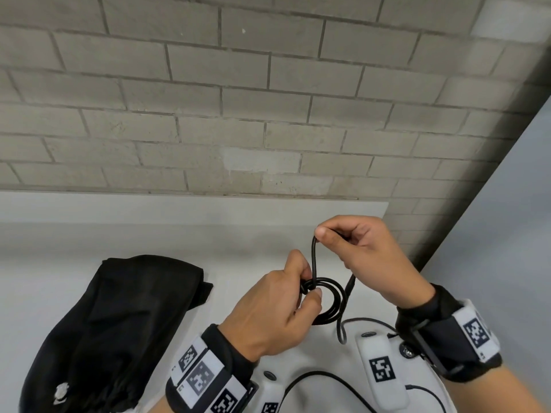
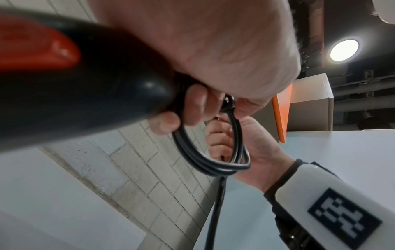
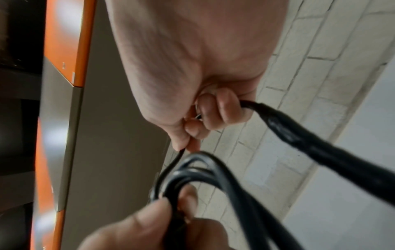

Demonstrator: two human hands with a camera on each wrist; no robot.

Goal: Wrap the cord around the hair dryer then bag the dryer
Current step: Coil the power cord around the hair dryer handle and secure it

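Note:
Only the left wrist view shows the hair dryer point(image 2: 89, 88), a black body with a red part, lying in my left palm. My left hand point(image 1: 307, 289) grips the dryer's end together with a coil of black cord point(image 1: 334, 299), pinching the loops point(image 2: 205, 162) between thumb and fingers. Just above and to the right, my right hand point(image 1: 323, 232) pinches one strand of the cord point(image 3: 213, 170) and holds it up from the coil. A thicker sleeved stretch point(image 3: 299, 137) runs out of its curled fingers. The black bag point(image 1: 119, 323) lies flat on the table to the left.
The white table point(image 1: 208, 239) ends at a brick wall point(image 1: 238, 114). A grey panel point(image 1: 507, 234) stands at the right. An orange-edged cabinet point(image 2: 284, 115) is beyond the hands. Thin black cables point(image 1: 313, 377) run over the white rig below my wrists.

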